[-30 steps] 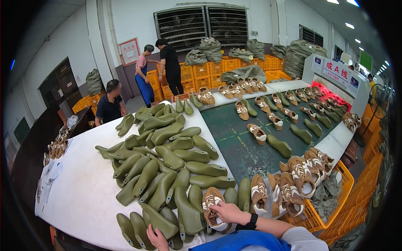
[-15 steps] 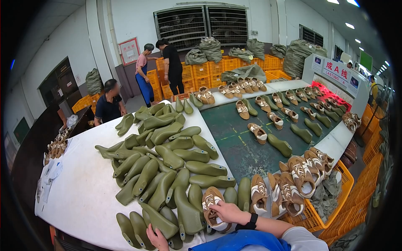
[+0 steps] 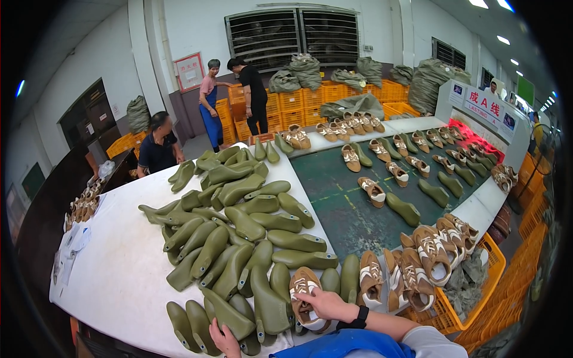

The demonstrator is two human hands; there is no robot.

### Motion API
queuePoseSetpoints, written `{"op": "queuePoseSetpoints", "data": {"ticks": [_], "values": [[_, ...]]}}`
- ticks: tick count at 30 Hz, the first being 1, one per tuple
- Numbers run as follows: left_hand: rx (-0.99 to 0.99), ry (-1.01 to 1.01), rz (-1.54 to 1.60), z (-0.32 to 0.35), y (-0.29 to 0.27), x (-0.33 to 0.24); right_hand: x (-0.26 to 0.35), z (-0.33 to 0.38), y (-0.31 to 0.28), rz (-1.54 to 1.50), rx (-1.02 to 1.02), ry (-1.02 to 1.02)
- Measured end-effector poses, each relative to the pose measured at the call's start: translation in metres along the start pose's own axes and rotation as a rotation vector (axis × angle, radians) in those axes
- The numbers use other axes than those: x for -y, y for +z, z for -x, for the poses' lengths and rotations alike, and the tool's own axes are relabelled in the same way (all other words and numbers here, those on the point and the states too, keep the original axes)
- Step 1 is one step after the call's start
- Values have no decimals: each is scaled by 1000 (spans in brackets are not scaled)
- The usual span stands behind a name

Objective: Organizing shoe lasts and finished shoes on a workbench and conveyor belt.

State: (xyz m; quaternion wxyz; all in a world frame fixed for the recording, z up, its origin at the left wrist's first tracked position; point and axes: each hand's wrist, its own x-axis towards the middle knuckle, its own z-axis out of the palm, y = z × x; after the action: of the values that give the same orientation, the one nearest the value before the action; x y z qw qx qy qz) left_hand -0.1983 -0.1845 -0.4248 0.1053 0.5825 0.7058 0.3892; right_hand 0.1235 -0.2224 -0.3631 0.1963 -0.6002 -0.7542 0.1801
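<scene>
Tan shoe [image 3: 302, 291] under right hand [image 3: 325, 303]

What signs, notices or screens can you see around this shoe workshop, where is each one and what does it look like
Framed notice: back wall left of the louvred window, rectangular, red frame, pale sheet.
Machine sign: front of the white machine at right, long white panel with red characters and small blue squares at its ends.
Green board: far right wall, rectangular.
Paper sheets: white table's left edge, white.

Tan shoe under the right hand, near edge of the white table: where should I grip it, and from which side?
Probably grip the tan shoe across its laced middle, from above on the near side. It lies sole-down, toe pointing away, green lasts crowding its left. The right hand already rests there.
</scene>
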Motion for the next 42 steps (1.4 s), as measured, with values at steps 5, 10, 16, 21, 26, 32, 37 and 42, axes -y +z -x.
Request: {"op": "queuePoseSetpoints", "data": {"ticks": [5,10,16,21,26,32,37,42], "values": [[-132,64,-41,-6,-11,26,11,-13,5,55,99,-71],[-171,322,27,-173,-110,-11,2,7,10,37,-3,-20],[-421,-89,-448,-376,-335,-27,22,11,7,39,-11,-84],[-368,-327,-368,-385,-346,-84,8,9,13,37,-101,-98],[-347,-312,-454,-398,-342,-86,13,12,8,60,-73,-78],[-484,-159,-655,-418,-379,-34,19,12,9,35,-35,-74],[-316,-316,-529,-405,-351,-76,15,9,8,25,26,-6],[-238,-392,-391,-407,-349,-65,11,9,13,32,-8,-44]]}}
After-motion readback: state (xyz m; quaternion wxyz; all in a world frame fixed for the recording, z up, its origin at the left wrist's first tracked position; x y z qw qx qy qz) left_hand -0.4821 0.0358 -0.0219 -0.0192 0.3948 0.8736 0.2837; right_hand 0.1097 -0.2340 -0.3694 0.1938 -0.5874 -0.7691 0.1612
